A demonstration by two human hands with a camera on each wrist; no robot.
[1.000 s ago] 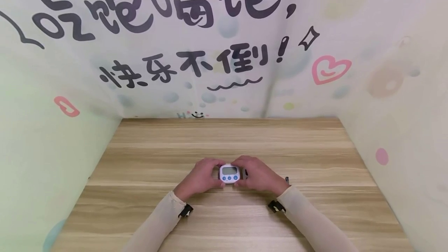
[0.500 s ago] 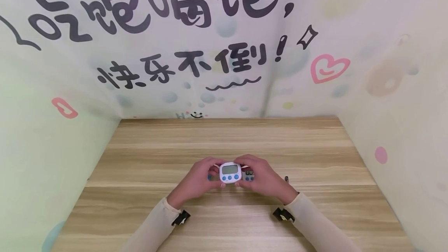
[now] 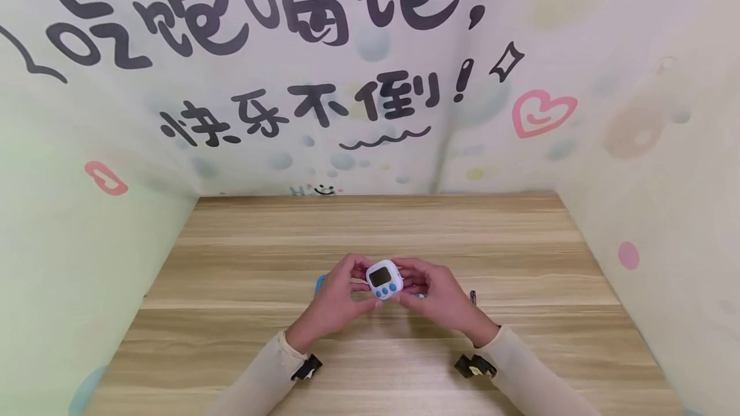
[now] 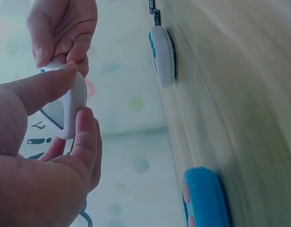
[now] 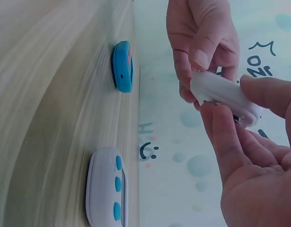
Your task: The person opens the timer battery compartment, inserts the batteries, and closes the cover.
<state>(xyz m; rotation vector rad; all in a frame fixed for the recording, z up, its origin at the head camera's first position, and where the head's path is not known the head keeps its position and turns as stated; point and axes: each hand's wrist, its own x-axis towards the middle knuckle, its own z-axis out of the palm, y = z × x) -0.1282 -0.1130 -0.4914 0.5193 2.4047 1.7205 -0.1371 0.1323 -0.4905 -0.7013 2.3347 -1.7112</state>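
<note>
Both hands hold a white digital timer (image 3: 384, 278) above the table, its dark screen and blue buttons facing up and tilted. My left hand (image 3: 338, 291) pinches its left side, thumb at the front edge and fingers behind. The right hand (image 3: 442, 291) grips the other side the same way. In the left wrist view the timer (image 4: 79, 97) shows its rounded edge between thumb and fingers. Seen from the right wrist, fingertips touch the timer's back (image 5: 216, 90), where a dark gap shows beside them; the rest of the back is hidden.
A second white timer (image 4: 163, 56) with blue buttons lies on the wooden table (image 3: 370, 230) beyond the right hand. A blue timer (image 5: 122, 66) lies behind the left hand. Small dark batteries (image 4: 157, 17) are near the white one. Printed walls enclose the table's back and sides.
The held timer has come up off the table and turned, so its screen now slants toward the left and looks darker. The blue timer's edge now shows left of my left hand.
</note>
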